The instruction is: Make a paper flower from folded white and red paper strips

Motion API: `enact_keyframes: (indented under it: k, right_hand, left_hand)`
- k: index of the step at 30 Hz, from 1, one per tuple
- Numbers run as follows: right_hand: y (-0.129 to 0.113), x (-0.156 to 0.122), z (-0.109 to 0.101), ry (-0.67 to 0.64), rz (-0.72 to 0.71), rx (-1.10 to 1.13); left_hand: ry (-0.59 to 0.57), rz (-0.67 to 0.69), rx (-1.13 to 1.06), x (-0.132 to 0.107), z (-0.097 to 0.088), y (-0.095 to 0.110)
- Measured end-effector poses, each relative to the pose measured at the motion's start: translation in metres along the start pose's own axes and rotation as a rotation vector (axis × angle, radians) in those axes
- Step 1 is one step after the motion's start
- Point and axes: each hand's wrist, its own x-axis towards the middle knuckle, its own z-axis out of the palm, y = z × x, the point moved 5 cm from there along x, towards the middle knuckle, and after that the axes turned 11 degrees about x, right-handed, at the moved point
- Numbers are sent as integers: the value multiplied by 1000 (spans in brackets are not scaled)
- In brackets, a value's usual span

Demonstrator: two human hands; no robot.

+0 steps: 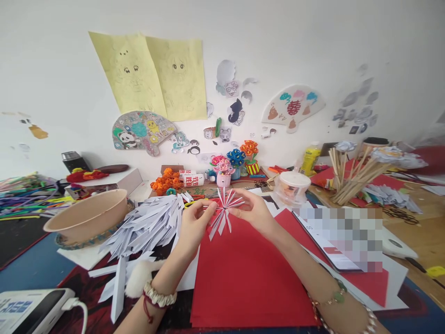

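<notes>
Between my hands is a star-shaped bundle of folded white paper strips (225,208), its strips fanning out from one centre. My left hand (199,221) pinches its left side with thumb and fingers. On the other side my right hand (253,211) grips it, thumb near the centre and fingertips on the upper right strips. Below the bundle lies a stack of red paper (250,273). A heap of folded white paper strips (149,225) rests left of my left hand, and a few more lie nearer me.
At the left stand a beige basin (90,213) and a white power bank (34,311) with a cable. Small pots of craft flowers (236,160) line the back by the wall. A tablet (330,246), partly blurred, and bundled wooden sticks (354,178) are at the right.
</notes>
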Motion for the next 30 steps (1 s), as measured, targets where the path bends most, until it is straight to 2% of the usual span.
enact_keyframes:
  k: [9,11,13,17,26,30]
  right_hand:
    - [0,1,-4,13,-64,-70]
    - [-1,1,-7,68,-108,-93]
    - [-7,0,-7,78,-209,-225]
    - [-17,-4,-2,-2,-403,-532]
    - [-5,-9,6,-138,-563,-737]
    - [-4,-11,7,-196,-598,-783]
  left_hand:
    - [15,58,60,0,0,1]
    - [41,74,86,1,-2,1]
    - [64,89,116,2,-5,0]
    - [65,124,185,3,-6,-3]
    - [-89,319,479,2,3,4]
    - [-111,433,666,-2,7,6]
